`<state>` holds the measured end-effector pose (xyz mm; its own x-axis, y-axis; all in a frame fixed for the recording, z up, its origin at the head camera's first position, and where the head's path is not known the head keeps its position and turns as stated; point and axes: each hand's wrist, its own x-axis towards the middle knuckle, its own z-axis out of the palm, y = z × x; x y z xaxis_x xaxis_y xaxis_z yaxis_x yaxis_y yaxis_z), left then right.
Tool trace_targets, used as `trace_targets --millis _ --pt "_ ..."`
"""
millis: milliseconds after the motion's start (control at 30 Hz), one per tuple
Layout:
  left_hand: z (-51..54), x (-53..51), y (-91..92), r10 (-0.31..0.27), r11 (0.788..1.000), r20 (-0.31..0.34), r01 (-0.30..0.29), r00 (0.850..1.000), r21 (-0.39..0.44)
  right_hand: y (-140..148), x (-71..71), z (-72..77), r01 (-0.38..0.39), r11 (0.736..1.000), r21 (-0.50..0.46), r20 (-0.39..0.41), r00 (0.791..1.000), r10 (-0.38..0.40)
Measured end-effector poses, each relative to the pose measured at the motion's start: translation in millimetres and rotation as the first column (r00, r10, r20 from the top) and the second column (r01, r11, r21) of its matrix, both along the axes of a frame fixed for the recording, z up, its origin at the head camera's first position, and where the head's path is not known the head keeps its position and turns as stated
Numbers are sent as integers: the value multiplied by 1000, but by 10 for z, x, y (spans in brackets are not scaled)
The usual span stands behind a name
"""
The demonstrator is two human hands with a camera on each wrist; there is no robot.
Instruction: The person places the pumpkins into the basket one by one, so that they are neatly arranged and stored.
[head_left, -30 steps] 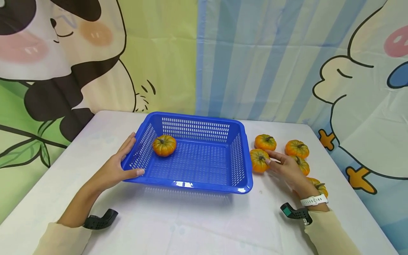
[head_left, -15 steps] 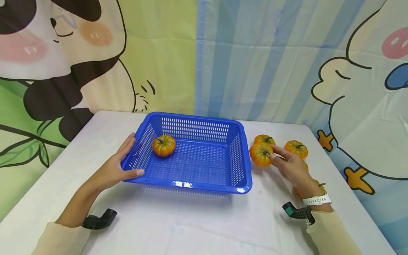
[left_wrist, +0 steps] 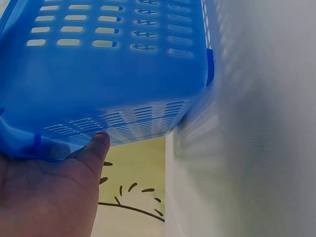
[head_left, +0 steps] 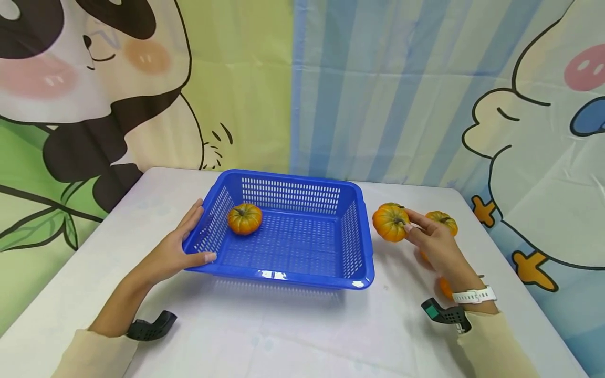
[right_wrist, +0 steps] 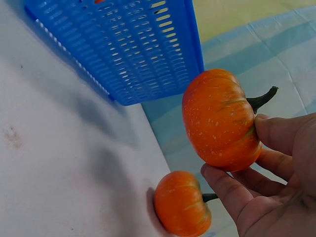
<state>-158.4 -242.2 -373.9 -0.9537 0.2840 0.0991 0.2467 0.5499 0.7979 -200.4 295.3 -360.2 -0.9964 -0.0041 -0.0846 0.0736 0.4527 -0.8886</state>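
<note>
A small orange pumpkin (head_left: 390, 222) with a dark green stem is pinched between the thumb and fingers of my right hand (head_left: 436, 242). It is held above the table, right of the blue plastic basket (head_left: 288, 280); the right wrist view shows this pumpkin (right_wrist: 217, 121) lifted, with another pumpkin (right_wrist: 181, 203) on the table below. My left hand (head_left: 171, 253) grips the basket's left front corner, thumb over the rim and fingers along the outer side. Inside the basket, at the left, sits one pumpkin (head_left: 244, 219).
Behind my right hand a pumpkin (head_left: 443, 221) stands at the right of the white table (head_left: 283, 336). Others are partly hidden by the right hand and wrist, including one pumpkin (head_left: 446, 287). A cartoon-printed curtain (head_left: 350, 94) hangs behind the table.
My right hand has taken hold of a pumpkin and raised it off the table, a little up and to the right. The left hand has stayed at the basket.
</note>
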Motion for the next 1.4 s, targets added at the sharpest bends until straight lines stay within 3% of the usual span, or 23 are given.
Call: trace_targets --millis 667,933,1400 --pt "1 -6 17 4 1000 5 -3 1000 -19 -139 -8 224 15 1000 -2 -61 998 -15" --pt "2 -3 11 13 1000 4 -13 1000 -19 -274 -96 339 -26 1000 18 -92 995 27" --pt "12 -2 8 10 1000 4 -10 1000 -8 -494 -136 487 -108 990 -87 -141 985 95"
